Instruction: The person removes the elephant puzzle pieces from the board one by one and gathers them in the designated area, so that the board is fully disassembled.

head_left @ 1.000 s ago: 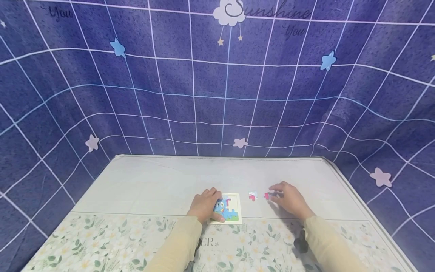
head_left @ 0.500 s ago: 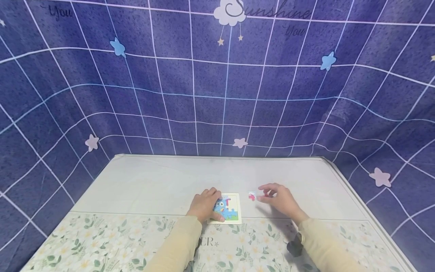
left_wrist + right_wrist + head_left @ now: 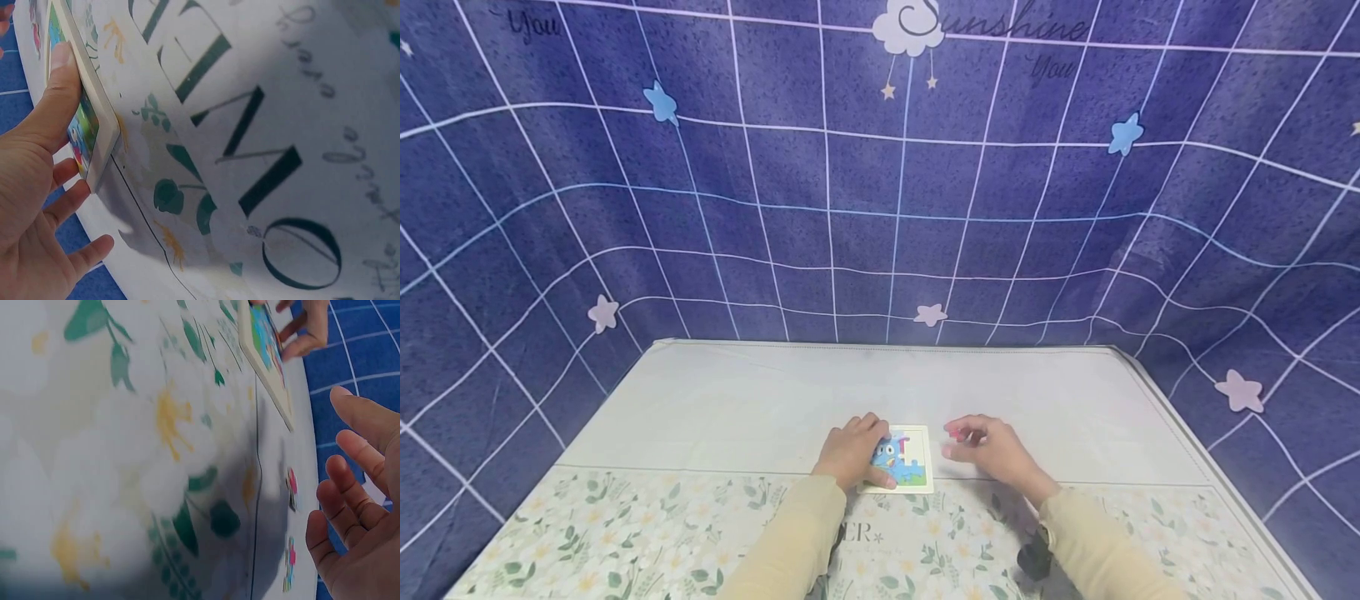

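Observation:
A small square puzzle board (image 3: 919, 468) with a blue cartoon picture lies on the table near the front. My left hand (image 3: 852, 450) rests on its left part. In the left wrist view the thumb of the left hand (image 3: 31, 187) lies flat along the board (image 3: 95, 134), with the fingers relaxed beside its corner. My right hand (image 3: 992, 450) hovers just right of the board, fingertips by a pink puzzle piece (image 3: 953, 432). In the right wrist view the right hand (image 3: 356, 506) is open and holds nothing. Two loose pieces (image 3: 292, 482) (image 3: 289, 559) lie on the cloth under it.
The table wears a white cloth (image 3: 737, 408) with a floral band (image 3: 625, 533) along the near edge. A blue grid-patterned backdrop (image 3: 880, 208) with stars closes off the back and both sides.
My right hand has moved left, from over the right-hand loose piece towards the board. The left hand and the board have stayed put.

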Available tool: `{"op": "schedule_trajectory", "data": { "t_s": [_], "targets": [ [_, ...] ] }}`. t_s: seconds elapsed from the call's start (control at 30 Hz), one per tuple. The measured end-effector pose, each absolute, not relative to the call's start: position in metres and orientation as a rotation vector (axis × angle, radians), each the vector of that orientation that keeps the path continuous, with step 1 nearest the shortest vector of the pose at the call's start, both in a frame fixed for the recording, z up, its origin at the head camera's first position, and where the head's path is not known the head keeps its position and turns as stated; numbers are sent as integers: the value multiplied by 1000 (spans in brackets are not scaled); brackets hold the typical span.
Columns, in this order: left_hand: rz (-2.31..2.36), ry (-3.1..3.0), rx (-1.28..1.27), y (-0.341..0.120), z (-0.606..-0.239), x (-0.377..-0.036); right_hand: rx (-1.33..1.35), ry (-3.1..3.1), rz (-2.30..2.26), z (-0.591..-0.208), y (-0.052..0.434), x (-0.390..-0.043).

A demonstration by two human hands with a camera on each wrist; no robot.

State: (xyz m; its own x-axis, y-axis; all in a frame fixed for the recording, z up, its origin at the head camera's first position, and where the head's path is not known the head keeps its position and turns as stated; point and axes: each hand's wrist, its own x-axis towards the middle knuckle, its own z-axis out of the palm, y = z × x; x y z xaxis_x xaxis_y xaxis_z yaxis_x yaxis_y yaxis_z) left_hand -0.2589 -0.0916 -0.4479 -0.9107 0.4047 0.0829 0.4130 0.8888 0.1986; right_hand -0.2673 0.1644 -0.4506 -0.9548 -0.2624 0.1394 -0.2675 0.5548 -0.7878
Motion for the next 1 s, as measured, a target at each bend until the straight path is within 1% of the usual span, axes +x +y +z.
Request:
{"op": "schedule_trajectory", "data": {
  "t_s": [0.17, 0.4, 1.0],
  "targets": [
    [-337, -3018, -653, -92, -448, -258, 521, -2762, 1437, -454, 154, -263],
    [-336, -3027, -645, -91, -448, -260, 663, -2747, 1448, -458, 144, -259],
    [-337, -3034, -641, -91, -446, -258, 735, -2862, 1237, -465, 127, -255]
  ]
}}
